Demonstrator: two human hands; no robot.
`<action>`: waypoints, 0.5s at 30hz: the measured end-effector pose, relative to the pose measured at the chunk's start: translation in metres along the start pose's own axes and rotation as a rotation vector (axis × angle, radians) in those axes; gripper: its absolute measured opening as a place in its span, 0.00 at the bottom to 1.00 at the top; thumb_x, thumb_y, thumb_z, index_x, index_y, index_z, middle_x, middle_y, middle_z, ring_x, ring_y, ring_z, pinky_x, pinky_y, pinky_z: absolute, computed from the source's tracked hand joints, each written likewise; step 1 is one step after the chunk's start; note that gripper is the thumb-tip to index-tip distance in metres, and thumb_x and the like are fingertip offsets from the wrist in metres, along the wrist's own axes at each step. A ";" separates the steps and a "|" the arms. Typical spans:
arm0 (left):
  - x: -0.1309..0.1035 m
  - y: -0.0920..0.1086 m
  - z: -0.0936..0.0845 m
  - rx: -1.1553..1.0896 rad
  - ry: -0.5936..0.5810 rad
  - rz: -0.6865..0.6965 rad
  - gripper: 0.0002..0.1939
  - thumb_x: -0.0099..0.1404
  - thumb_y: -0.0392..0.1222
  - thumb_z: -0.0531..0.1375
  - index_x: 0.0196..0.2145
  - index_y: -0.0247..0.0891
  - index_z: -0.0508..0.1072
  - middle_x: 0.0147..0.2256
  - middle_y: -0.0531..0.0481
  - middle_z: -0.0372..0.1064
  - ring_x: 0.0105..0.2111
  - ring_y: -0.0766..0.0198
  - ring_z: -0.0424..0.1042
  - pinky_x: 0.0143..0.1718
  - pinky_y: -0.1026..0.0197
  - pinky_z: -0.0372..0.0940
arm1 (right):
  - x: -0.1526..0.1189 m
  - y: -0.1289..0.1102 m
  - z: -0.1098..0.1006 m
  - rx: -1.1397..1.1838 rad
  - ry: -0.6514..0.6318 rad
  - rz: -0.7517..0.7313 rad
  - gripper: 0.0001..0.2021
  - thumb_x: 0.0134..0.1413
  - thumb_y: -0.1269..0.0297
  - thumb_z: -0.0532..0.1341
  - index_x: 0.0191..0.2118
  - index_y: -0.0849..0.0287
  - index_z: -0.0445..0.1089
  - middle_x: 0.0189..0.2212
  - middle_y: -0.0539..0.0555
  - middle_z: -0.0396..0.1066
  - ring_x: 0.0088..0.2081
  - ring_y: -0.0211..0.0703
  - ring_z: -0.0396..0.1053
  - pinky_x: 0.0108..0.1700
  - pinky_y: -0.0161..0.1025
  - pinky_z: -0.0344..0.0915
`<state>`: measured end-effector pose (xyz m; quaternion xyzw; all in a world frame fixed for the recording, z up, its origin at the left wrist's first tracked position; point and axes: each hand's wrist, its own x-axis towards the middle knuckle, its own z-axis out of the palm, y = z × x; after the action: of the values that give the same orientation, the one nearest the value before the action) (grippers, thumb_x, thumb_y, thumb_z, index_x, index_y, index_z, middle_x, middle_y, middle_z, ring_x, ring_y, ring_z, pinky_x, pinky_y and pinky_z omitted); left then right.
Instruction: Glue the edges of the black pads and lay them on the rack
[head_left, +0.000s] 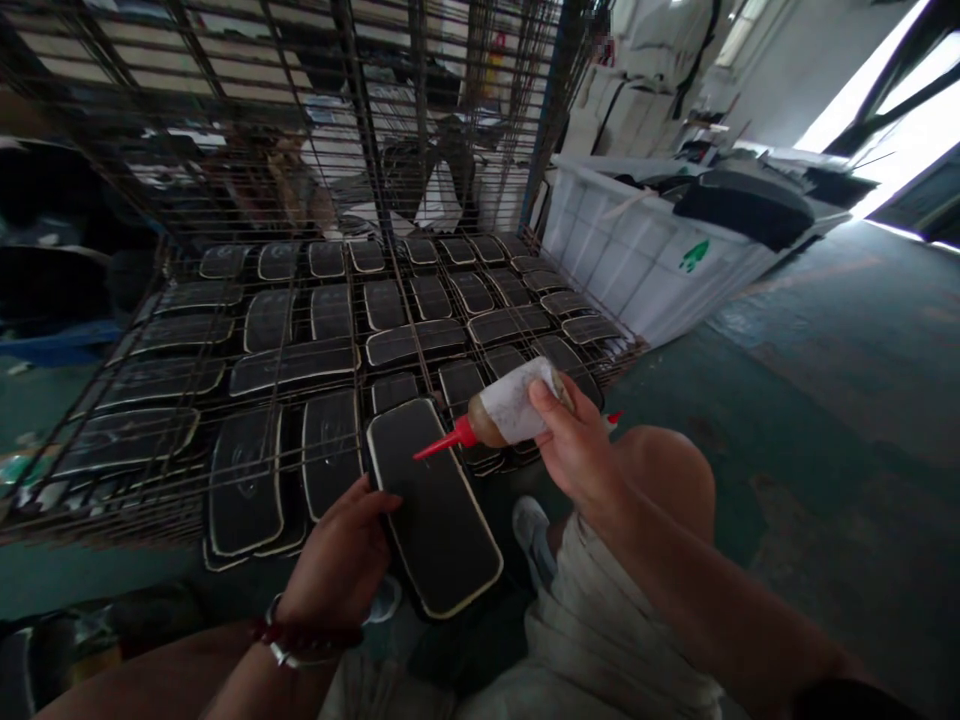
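Note:
A dark, rounded rectangular pad (442,530) with a pale edge line is tilted in front of the wire rack, its left edge gripped by my left hand (346,545), thumb on its face. My right hand (571,432) is wrapped round a glue bottle (514,402) with a white label, brownish contents and a red nozzle. The nozzle tip points down-left, over the upper part of the pad; whether it touches the surface cannot be made out. Similar dark pads (294,366) lie in rows on the rack beyond.
The wire rack (360,120) rises at the back with upright bars. A white bin (630,250) holding dark pieces stands at the right. Below are my knees and shoes, and the green floor (817,400) stretches to the right. Bundled materials show behind the rack.

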<state>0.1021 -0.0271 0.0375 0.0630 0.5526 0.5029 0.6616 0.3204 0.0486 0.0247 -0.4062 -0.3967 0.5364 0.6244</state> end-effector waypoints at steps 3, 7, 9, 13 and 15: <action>-0.002 -0.003 0.003 0.040 -0.045 -0.030 0.21 0.57 0.21 0.62 0.45 0.33 0.83 0.32 0.44 0.86 0.27 0.52 0.85 0.29 0.56 0.81 | 0.007 0.002 -0.002 -0.186 -0.045 -0.133 0.24 0.56 0.43 0.78 0.48 0.54 0.77 0.40 0.50 0.76 0.40 0.44 0.72 0.43 0.40 0.71; -0.001 0.003 0.002 0.064 -0.046 -0.025 0.18 0.58 0.22 0.61 0.43 0.33 0.82 0.32 0.42 0.86 0.27 0.52 0.85 0.27 0.57 0.80 | -0.001 0.008 -0.010 -0.278 -0.130 -0.157 0.22 0.59 0.45 0.76 0.52 0.51 0.78 0.42 0.50 0.76 0.42 0.45 0.72 0.46 0.41 0.71; 0.000 0.008 0.000 0.069 -0.026 -0.014 0.17 0.58 0.22 0.60 0.42 0.33 0.81 0.32 0.42 0.85 0.27 0.52 0.85 0.26 0.58 0.80 | -0.008 0.006 -0.016 -0.299 -0.194 -0.130 0.23 0.60 0.45 0.77 0.54 0.50 0.78 0.43 0.51 0.77 0.42 0.45 0.73 0.46 0.41 0.70; 0.002 0.015 -0.005 0.095 -0.004 -0.017 0.16 0.59 0.22 0.60 0.41 0.34 0.81 0.34 0.41 0.86 0.27 0.52 0.85 0.25 0.57 0.80 | -0.012 -0.007 -0.028 -0.335 -0.375 -0.086 0.23 0.62 0.47 0.76 0.57 0.50 0.79 0.44 0.51 0.78 0.43 0.46 0.74 0.47 0.42 0.70; 0.002 0.016 -0.006 0.095 -0.011 -0.016 0.18 0.58 0.22 0.60 0.43 0.33 0.81 0.35 0.40 0.86 0.30 0.50 0.86 0.26 0.56 0.80 | -0.005 -0.012 -0.032 -0.328 -0.371 -0.104 0.23 0.62 0.46 0.75 0.57 0.50 0.79 0.44 0.52 0.78 0.43 0.48 0.74 0.47 0.42 0.71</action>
<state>0.0873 -0.0205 0.0442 0.0927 0.5729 0.4703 0.6648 0.3538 0.0394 0.0247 -0.3757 -0.6067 0.4974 0.4933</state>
